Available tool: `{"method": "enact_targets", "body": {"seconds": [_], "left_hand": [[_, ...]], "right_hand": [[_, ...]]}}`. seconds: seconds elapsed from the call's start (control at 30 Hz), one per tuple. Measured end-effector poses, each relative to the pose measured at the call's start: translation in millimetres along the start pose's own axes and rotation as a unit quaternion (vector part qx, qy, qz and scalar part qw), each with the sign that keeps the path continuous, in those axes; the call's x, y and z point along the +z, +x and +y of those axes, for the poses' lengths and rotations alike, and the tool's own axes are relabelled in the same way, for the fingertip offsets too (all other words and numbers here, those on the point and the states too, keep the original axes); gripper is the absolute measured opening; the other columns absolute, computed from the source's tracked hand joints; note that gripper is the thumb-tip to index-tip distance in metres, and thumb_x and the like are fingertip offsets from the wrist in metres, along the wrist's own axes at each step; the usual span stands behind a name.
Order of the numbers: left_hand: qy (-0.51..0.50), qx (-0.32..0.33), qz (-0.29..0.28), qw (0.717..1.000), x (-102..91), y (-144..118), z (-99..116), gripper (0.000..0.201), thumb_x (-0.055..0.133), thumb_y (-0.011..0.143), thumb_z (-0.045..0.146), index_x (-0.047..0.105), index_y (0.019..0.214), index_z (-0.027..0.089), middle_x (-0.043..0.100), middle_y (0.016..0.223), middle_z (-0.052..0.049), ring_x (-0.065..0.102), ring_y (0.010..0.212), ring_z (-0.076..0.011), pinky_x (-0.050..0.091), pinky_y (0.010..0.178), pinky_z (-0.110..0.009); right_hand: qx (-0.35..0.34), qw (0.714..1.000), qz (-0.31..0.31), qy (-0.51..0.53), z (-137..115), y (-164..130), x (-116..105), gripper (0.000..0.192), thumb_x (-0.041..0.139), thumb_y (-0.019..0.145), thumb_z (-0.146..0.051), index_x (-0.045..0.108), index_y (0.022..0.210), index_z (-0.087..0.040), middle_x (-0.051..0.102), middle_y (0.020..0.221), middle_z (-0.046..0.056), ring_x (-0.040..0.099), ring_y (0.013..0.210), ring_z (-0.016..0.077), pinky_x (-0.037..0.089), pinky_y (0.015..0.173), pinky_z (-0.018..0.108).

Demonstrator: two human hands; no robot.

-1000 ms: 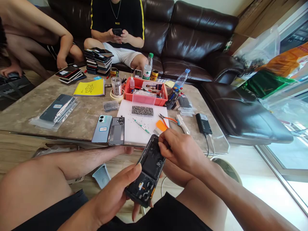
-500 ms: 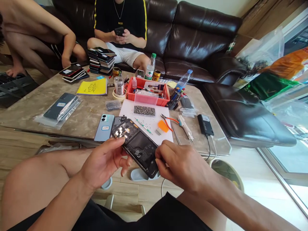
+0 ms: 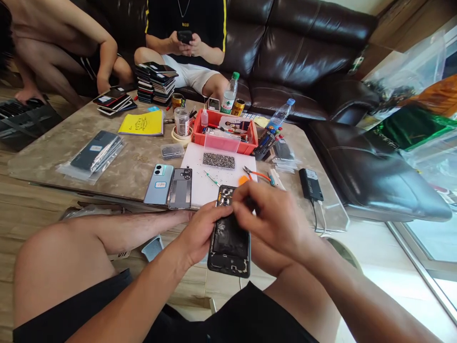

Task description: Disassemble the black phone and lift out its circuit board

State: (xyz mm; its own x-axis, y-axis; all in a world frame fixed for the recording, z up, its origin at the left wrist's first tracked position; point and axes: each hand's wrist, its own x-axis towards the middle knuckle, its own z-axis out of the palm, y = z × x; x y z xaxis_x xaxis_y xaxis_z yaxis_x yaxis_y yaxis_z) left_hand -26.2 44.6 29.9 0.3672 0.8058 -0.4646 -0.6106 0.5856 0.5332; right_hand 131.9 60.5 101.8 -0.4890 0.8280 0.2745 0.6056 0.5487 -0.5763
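An opened phone (image 3: 230,245) with its back off is held above my lap, its black battery and inner parts showing. My left hand (image 3: 203,231) grips its left edge, thumb on top near the camera end. Over the upper right of the phone is my right hand (image 3: 274,216), blurred, with thumb and fingers pinched together. A dark patch shows by those fingertips; I cannot make out what it is. On the table edge beyond lie a blue-grey phone (image 3: 157,186) and a detached dark phone back cover (image 3: 180,188), side by side.
A white mat (image 3: 193,157) carries a clear box of small screws (image 3: 218,161), a green screwdriver (image 3: 212,178) and orange pliers (image 3: 259,175). Behind stands a red tool bin (image 3: 200,138). Bagged phones (image 3: 96,152), a yellow notebook (image 3: 142,123) and a stack of phones (image 3: 157,85) sit left. Two people sit opposite.
The phone has turned more upright and moved right and down, with lighter parts showing at its lower end. My right hand has gone from that end to the upper part.
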Motion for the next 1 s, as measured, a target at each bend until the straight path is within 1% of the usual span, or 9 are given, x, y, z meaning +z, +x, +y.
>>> {"method": "enact_targets", "body": {"seconds": [0.1, 0.17, 0.23, 0.4, 0.5, 0.63, 0.73, 0.87, 1.0], "left_hand": [[0.015, -0.002, 0.028, 0.999, -12.9, -6.0, 9.4, 0.019, 0.085, 0.081, 0.024, 0.077, 0.094, 0.012, 0.076, 0.074, -0.004, 0.063, 0.057, -0.0145, 0.052, 0.058, -0.027], [0.027, -0.003, 0.045, 0.999, -21.6, -12.2, 16.0, 0.023, 0.08, 0.086, 0.023, 0.079, 0.104, 0.01, 0.082, 0.083, -0.01, 0.067, 0.057, -0.0169, 0.055, 0.056, -0.029], [0.035, -0.001, 0.065, 0.997, -30.0, -18.0, 20.1, 0.027, 0.077, 0.088, 0.023, 0.079, 0.11, 0.008, 0.085, 0.09, -0.014, 0.068, 0.057, -0.0182, 0.057, 0.054, -0.03], [0.036, 0.002, 0.112, 0.993, -48.2, -24.8, 19.5, 0.032, 0.072, 0.092, 0.025, 0.08, 0.116, 0.006, 0.086, 0.095, -0.016, 0.071, 0.059, -0.0192, 0.059, 0.051, -0.029], [0.023, -0.024, 0.135, 0.99, -54.5, -26.2, 18.7, 0.032, 0.063, 0.1, 0.026, 0.081, 0.114, 0.003, 0.086, 0.1, -0.018, 0.073, 0.06, -0.0179, 0.057, 0.049, -0.026], [-0.034, -0.05, 0.131, 0.99, -58.1, -29.3, 23.1, 0.046, 0.047, 0.109, 0.033, 0.082, 0.11, 0.003, 0.085, 0.105, -0.02, 0.08, 0.074, -0.0224, 0.067, 0.067, -0.032], [-0.068, -0.029, 0.126, 0.989, -58.1, -32.0, 27.4, 0.053, 0.042, 0.112, 0.04, 0.082, 0.109, 0.005, 0.085, 0.104, -0.019, 0.083, 0.088, -0.0291, 0.07, 0.081, -0.042], [-0.092, 0.002, 0.095, 0.991, -59.0, -33.4, 28.9, 0.065, 0.033, 0.114, 0.052, 0.081, 0.11, 0.008, 0.084, 0.099, -0.017, 0.081, 0.079, -0.0293, 0.07, 0.073, -0.045], [-0.099, -0.008, 0.022, 0.995, -64.4, -33.6, 26.6, 0.088, 0.022, 0.111, 0.07, 0.083, 0.108, 0.006, 0.082, 0.091, -0.02, 0.081, 0.076, -0.0299, 0.067, 0.069, -0.041]], "right_hand": [[0.148, 0.987, 0.061, 0.032, 34.9, 14.9, -2.1, 0.006, 0.061, 0.095, -0.024, 0.063, 0.09, -0.022, 0.072, 0.067, -0.002, 0.062, 0.058, 0.0132, 0.042, 0.06, 0.027], [0.212, 0.973, 0.09, 0.032, 62.1, 24.7, 7.2, 0.006, 0.063, 0.095, -0.026, 0.062, 0.089, -0.023, 0.073, 0.066, -0.002, 0.065, 0.061, 0.0153, 0.043, 0.061, 0.027], [0.253, 0.964, 0.08, 0.01, 88.7, 34.4, 23.4, 0.006, 0.062, 0.094, -0.021, 0.06, 0.09, -0.023, 0.076, 0.072, -0.001, 0.071, 0.069, 0.0167, 0.046, 0.065, 0.027], [0.272, 0.96, 0.058, -0.042, 139.1, 57.0, 67.4, 0.016, 0.063, 0.087, -0.008, 0.065, 0.092, -0.024, 0.08, 0.086, 0.001, 0.075, 0.084, 0.0195, 0.05, 0.078, 0.029], [0.27, 0.96, 0.054, -0.057, 155.3, 68.1, 80.7, 0.019, 0.064, 0.086, -0.006, 0.07, 0.092, -0.024, 0.083, 0.099, 0.004, 0.076, 0.098, 0.023, 0.051, 0.086, 0.032], [0.277, 0.956, 0.074, -0.066, 160.0, 76.1, 79.9, 0.02, 0.068, 0.09, -0.015, 0.074, 0.107, -0.023, 0.083, 0.118, 0.009, 0.076, 0.107, 0.0265, 0.051, 0.092, 0.035], [0.282, 0.954, 0.093, -0.051, 151.3, 72.0, 75.4, 0.022, 0.06, 0.101, -0.027, 0.073, 0.118, -0.023, 0.084, 0.108, 0.006, 0.077, 0.095, 0.0236, 0.052, 0.086, 0.033], [0.279, 0.956, 0.089, -0.015, 131.3, 58.7, 79.3, 0.028, 0.052, 0.103, -0.028, 0.072, 0.121, -0.022, 0.081, 0.083, 0.002, 0.076, 0.083, 0.0222, 0.051, 0.08, 0.031], [0.262, 0.962, 0.073, 0.012, 114.8, 59.9, 94.5, 0.031, 0.052, 0.102, -0.028, 0.071, 0.125, -0.022, 0.08, 0.083, 0.003, 0.075, 0.082, 0.0245, 0.052, 0.077, 0.032]]}}
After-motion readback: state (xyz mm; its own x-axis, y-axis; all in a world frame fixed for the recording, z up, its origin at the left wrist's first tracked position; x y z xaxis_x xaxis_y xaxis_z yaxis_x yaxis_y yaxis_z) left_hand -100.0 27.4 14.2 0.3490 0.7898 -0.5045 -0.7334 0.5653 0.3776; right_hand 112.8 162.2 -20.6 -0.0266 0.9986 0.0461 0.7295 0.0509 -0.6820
